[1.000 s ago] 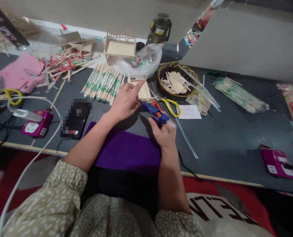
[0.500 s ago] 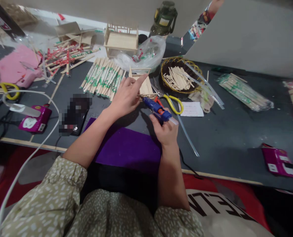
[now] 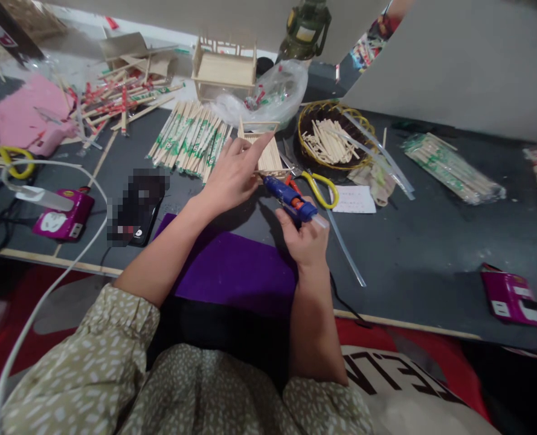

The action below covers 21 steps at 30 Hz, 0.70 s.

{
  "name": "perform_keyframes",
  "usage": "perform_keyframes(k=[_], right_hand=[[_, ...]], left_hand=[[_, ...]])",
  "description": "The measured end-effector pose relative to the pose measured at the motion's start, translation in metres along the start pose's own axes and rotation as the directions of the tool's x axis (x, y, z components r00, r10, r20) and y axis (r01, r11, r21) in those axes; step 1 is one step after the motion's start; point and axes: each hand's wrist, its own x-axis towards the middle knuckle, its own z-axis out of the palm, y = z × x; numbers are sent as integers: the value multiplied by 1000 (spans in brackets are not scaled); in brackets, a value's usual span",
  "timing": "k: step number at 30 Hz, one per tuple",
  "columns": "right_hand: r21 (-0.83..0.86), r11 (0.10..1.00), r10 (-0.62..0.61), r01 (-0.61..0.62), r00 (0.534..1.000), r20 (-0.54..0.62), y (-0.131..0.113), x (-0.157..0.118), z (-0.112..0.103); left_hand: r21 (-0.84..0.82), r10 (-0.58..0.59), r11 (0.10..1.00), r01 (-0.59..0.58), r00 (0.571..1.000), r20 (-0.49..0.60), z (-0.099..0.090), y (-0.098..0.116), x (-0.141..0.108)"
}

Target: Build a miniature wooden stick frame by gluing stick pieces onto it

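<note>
My right hand [image 3: 308, 240] is wrapped round a blue hot glue gun [image 3: 290, 198], and a clear glue stick pokes out of its back end. The nozzle points up and left, at the near edge of a small frame of wooden sticks [image 3: 269, 154]. My left hand [image 3: 235, 175] is at the left side of that frame, gripping it with the index finger stretched out over it; the thumb and the exact contact are partly hidden. Yellow-handled scissors [image 3: 321, 188] lie just right of the glue gun.
Wrapped chopsticks [image 3: 189, 140] lie left of the frame. Behind stand a stick-built model [image 3: 225, 71], a plastic bag [image 3: 279, 96] and a green lantern-like jug [image 3: 305, 33]. A basket [image 3: 302, 142] holds cut sticks. A phone [image 3: 139, 208], purple power adapter [image 3: 64, 214] and purple sheet [image 3: 232, 269] lie nearer.
Both hands, the glue gun and the stick frame stay almost in place. The camera view has shifted slightly.
</note>
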Motion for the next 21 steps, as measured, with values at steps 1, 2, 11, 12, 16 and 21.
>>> perform_keyframes(k=[1, 2, 11, 12, 16, 21], right_hand=[[-3, 1000, 6, -6, 1000, 0, 0, 0, 0], [-7, 1000, 12, -12, 1000, 3, 0, 0, 0], [-12, 999, 33, -33, 999, -1, 1, 0, 1], [-12, 999, 34, -34, 999, 3, 1, 0, 1], [-12, 1000, 25, -25, 1000, 9, 1, 0, 0], [-1, 1000, 28, -28, 999, 27, 0, 0, -2]], left_hand=[[0, 0, 1000, 0, 1000, 1, 0, 0, 0], [0, 2, 1000, -2, 1000, 0, 0, 0, 0], [-2, 22, 1000, -22, 1000, -10, 1, -1, 0], [-4, 21, 1000, -22, 1000, -8, 1, -1, 0], [-9, 8, 1000, -7, 1000, 7, -1, 0, 0], [-17, 9, 1000, -9, 1000, 6, -1, 0, 0]])
